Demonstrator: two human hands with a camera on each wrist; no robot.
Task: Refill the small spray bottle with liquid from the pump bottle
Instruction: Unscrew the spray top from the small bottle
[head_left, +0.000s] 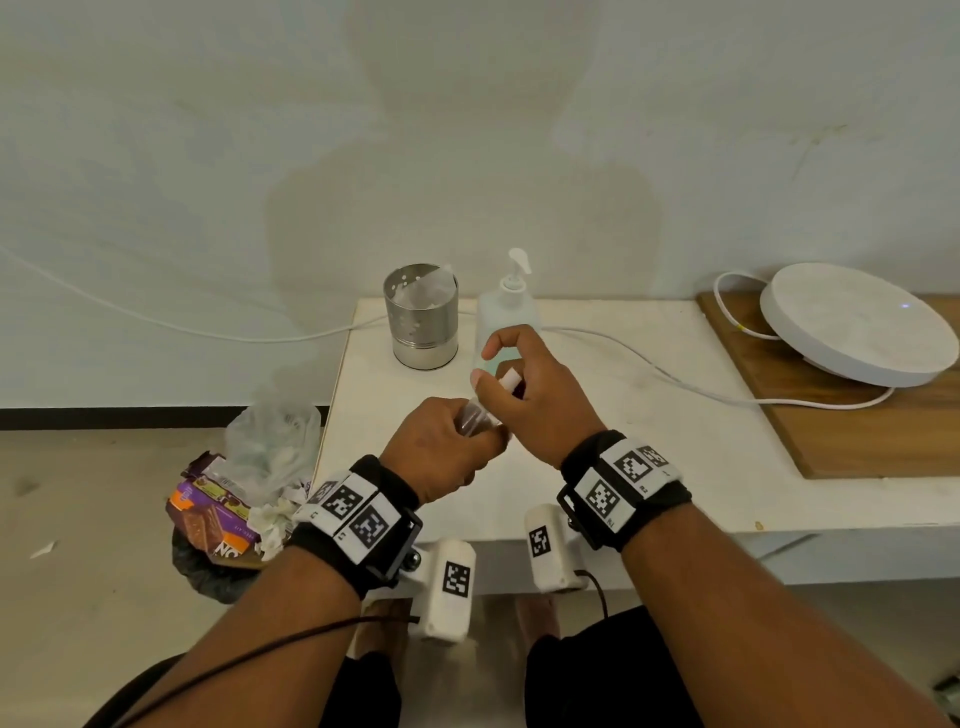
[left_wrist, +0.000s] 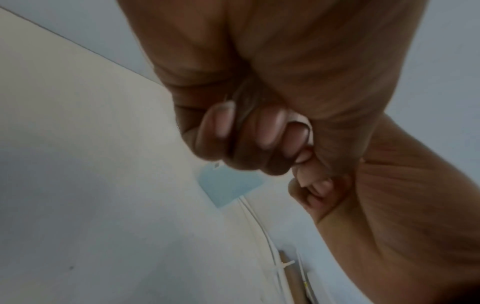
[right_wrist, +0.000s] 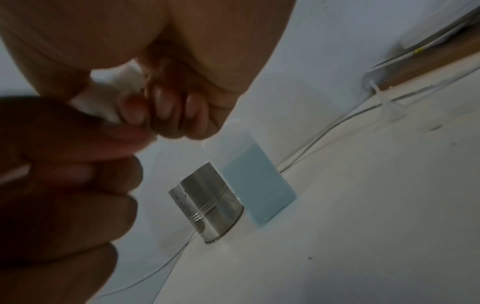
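My left hand (head_left: 447, 447) grips the small clear spray bottle (head_left: 475, 415) above the white table (head_left: 649, 467); the fist hides most of the bottle. My right hand (head_left: 530, 389) pinches the bottle's white spray top (head_left: 509, 379) with thumb and curled fingers. In the right wrist view the white top (right_wrist: 103, 102) sits between my fingers. The pump bottle (head_left: 506, 317), white with pale blue liquid, stands just behind my hands; its body also shows in the right wrist view (right_wrist: 257, 185) and a corner of it shows in the left wrist view (left_wrist: 228, 185).
A perforated steel cup (head_left: 421, 317) stands left of the pump bottle. A white cable (head_left: 649, 364) runs across the table to a round white device (head_left: 852, 322) on a wooden board (head_left: 857, 431). A bin of wrappers (head_left: 239, 509) sits on the floor at the left.
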